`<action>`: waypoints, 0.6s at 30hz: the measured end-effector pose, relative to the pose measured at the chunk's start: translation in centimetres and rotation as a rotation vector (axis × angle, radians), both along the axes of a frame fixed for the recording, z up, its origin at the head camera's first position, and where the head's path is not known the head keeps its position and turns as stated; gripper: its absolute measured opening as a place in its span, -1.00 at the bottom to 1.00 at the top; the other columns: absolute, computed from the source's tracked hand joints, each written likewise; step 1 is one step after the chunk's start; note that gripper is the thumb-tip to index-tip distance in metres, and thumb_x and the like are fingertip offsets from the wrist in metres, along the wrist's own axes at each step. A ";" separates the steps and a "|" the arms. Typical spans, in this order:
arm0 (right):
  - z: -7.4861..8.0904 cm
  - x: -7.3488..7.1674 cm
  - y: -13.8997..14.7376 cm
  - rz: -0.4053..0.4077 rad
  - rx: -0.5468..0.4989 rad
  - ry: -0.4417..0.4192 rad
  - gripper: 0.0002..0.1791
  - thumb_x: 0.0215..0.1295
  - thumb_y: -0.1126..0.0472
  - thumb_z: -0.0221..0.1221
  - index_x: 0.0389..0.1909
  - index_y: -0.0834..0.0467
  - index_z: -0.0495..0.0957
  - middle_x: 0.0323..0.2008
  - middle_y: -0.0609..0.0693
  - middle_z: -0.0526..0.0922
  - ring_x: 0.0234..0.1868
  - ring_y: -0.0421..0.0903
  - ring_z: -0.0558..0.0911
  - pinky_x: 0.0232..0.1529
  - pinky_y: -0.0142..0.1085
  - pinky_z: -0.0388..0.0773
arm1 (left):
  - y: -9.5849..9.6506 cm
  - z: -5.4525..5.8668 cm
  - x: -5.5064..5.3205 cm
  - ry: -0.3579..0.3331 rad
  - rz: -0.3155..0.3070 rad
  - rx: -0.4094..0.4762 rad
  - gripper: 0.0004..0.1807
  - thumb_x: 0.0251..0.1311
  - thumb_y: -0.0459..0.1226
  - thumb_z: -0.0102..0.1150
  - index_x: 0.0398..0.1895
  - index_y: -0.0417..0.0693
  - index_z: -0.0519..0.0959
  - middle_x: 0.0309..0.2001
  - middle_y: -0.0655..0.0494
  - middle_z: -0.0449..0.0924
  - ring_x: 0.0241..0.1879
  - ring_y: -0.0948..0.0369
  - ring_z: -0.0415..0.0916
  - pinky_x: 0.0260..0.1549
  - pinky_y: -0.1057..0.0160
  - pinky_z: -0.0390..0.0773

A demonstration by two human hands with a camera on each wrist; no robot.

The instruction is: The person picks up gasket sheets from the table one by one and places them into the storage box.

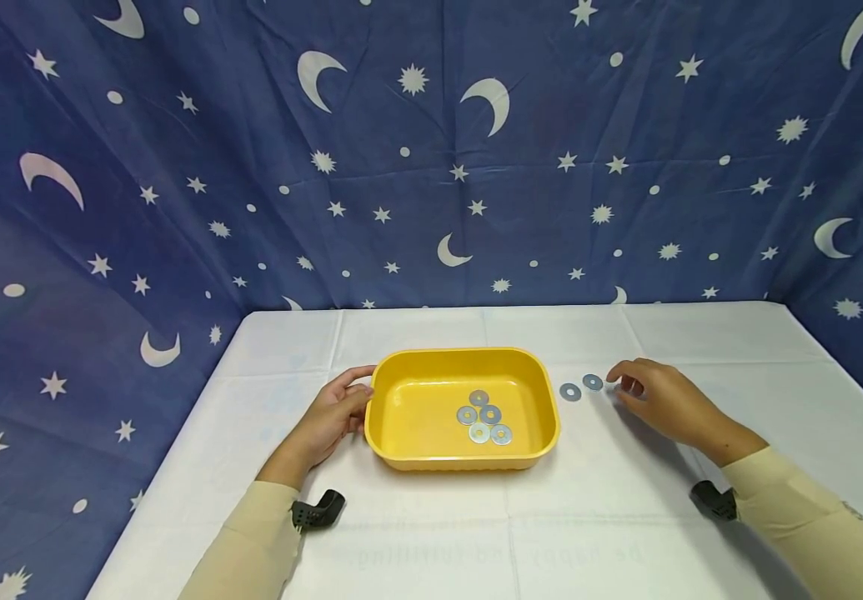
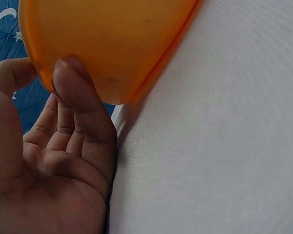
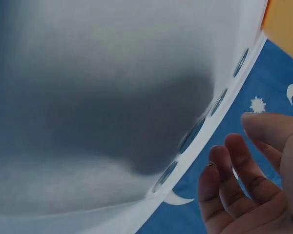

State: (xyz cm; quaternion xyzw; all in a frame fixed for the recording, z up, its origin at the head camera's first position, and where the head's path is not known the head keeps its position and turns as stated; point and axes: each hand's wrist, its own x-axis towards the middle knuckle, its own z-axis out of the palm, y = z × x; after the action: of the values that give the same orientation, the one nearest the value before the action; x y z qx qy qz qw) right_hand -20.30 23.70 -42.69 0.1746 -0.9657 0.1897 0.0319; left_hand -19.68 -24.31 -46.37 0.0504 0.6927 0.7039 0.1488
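Note:
A yellow plastic tray (image 1: 416,458) stands on the white table, with several flat metal washers (image 1: 501,434) lying on its floor towards the right. My left hand (image 1: 337,417) grips the tray's left end, thumb and finger at the rim; the left wrist view shows this hand (image 2: 63,146) against the tray wall (image 2: 117,44). To the right of the tray, my right hand (image 1: 667,404) hovers with loosely bent fingers and holds nothing. Two washers lie left of its fingertips, a nearer washer (image 1: 592,382) and another washer (image 1: 570,392). More washers (image 3: 192,135) show in the right wrist view, hidden by the hand in the head view.
A white cloth (image 1: 431,533) with faint creases covers the table. Behind and at the sides hangs a dark blue curtain (image 1: 401,208) with moons and stars. A black wrist mount (image 1: 318,510) sits on the left sleeve, and another black mount (image 1: 714,501) on the right.

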 end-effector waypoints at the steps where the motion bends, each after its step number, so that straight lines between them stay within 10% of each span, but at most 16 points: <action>1: -0.1 -0.1 0.2 -0.003 0.000 -0.013 -0.75 0.19 0.37 0.31 -0.09 0.20 0.64 -0.37 -0.04 0.63 -0.33 -0.11 0.53 -0.29 -0.19 0.55 | 0.0 0.0 0.0 -0.001 0.002 0.000 -0.45 0.44 -0.24 0.03 0.45 -0.05 0.23 -0.23 0.11 0.58 -0.52 0.29 0.47 -0.51 0.39 0.53; 18: -1.0 -1.1 1.8 -0.050 0.007 -0.121 -0.77 0.24 0.29 0.31 -0.10 0.23 0.61 -0.46 -0.03 0.56 -0.44 -0.13 0.45 -0.39 -0.25 0.42 | 0.0 0.1 0.0 0.003 0.008 -0.001 -0.44 0.42 -0.24 0.04 0.45 -0.05 0.24 -0.24 0.11 0.57 -0.52 0.29 0.48 -0.53 0.40 0.54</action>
State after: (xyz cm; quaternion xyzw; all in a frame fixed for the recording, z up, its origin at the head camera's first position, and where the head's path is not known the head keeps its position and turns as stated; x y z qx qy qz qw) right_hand -21.40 25.49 -43.69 0.1386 -0.9706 0.1957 -0.0225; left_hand -19.63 -24.27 -46.31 0.0485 0.6934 0.7041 0.1451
